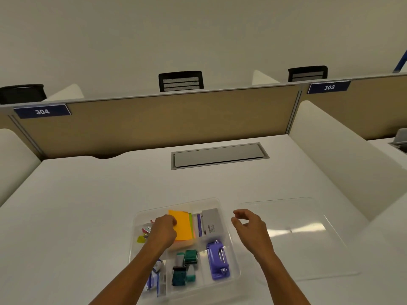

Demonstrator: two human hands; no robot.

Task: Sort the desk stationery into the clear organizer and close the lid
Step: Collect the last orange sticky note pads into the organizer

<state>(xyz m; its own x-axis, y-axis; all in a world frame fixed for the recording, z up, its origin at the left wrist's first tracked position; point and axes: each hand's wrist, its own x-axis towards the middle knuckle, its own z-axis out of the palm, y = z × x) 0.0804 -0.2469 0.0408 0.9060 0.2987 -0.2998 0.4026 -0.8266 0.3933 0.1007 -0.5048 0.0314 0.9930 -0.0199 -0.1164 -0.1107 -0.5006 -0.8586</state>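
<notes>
The clear organizer (217,202) sits open near the front edge of the white desk. Its compartments hold an orange sticky-note pad (181,226), a purple pen (199,225), a grey box (211,222), a purple stapler (218,261), green stamps (185,266), coloured clips (144,234) and small blue-white packets (154,278). My left hand (164,231) is over the organizer, fingers curled at the left edge of the orange pad. My right hand (250,226) hovers just right of the organizer, fingers loosely curled, holding nothing. The clear lid (308,249) lies flat on the desk to the right.
A grey cable hatch (220,155) is set into the desk behind the organizer. A beige partition (165,122) with labels 304 and 303 closes the back. White side dividers (330,150) flank the desk. Black chair backs show beyond the partition.
</notes>
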